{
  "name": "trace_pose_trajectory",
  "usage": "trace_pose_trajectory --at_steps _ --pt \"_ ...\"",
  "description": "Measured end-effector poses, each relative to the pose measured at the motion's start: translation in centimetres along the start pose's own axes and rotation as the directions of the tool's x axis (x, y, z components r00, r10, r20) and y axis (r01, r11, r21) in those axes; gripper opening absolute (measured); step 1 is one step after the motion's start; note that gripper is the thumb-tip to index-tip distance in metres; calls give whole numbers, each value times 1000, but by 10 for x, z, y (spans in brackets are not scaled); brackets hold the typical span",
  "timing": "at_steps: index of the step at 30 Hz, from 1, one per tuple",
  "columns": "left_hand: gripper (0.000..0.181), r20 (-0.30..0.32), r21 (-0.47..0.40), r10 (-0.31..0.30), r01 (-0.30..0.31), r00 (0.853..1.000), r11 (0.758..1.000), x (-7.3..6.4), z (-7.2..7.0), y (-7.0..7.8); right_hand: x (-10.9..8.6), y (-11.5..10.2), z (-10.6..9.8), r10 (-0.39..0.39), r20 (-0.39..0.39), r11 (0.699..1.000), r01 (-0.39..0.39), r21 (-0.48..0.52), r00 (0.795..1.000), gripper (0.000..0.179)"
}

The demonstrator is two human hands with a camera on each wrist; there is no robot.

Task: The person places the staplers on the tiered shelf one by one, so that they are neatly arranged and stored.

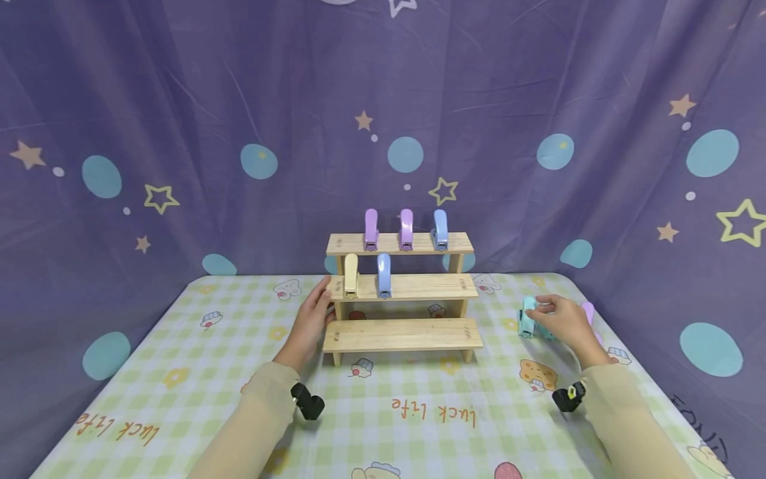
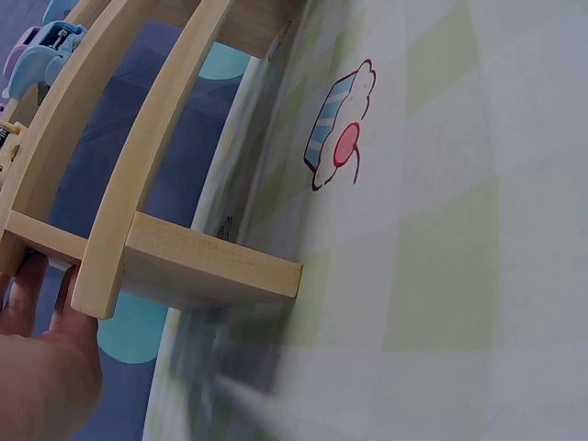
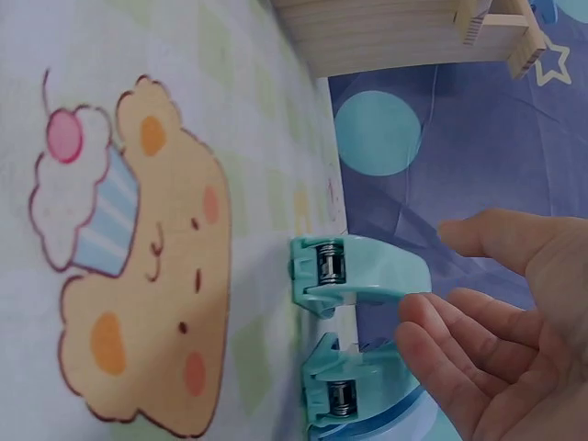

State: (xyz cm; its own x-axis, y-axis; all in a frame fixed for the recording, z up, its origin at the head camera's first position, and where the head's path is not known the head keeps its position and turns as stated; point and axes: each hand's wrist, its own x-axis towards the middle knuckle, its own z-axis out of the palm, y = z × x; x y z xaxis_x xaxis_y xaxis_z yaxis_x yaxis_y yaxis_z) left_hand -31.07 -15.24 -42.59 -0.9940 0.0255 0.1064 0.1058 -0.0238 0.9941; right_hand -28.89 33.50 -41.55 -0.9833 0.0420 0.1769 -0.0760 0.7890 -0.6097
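Observation:
A three-tier wooden display rack stands mid-table. My left hand holds the left end of its middle tier; in the left wrist view the fingers reach round the side piece. To the right, my right hand is at a teal stapler standing on the cloth. The right wrist view shows this teal stapler between thumb and fingers, the thumb apart from it and the fingertips close to its handle. A second teal stapler sits beside it, partly hidden by the fingers.
Two purple staplers and a light blue stapler stand on the top tier. The middle tier bears a cream stapler and a blue stapler. Another purple stapler shows behind my right hand. A purple curtain hangs behind the table.

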Motion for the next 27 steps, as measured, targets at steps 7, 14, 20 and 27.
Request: trace_pose_trajectory --at_steps 7,14,20,27 --pt "52 1 6 -3 3 1000 1000 1 0 1 1 7 6 16 18 1000 -16 -10 1000 59" --pt "52 -1 11 -8 8 1000 1000 0 1 2 2 9 11 39 85 999 -36 -33 996 55" --pt "52 4 -5 3 -3 1000 1000 0 1 1 4 12 16 74 131 997 -73 -9 989 34" --pt "52 0 9 -11 11 1000 1000 1 1 1 4 12 17 103 144 995 -101 -19 984 34"
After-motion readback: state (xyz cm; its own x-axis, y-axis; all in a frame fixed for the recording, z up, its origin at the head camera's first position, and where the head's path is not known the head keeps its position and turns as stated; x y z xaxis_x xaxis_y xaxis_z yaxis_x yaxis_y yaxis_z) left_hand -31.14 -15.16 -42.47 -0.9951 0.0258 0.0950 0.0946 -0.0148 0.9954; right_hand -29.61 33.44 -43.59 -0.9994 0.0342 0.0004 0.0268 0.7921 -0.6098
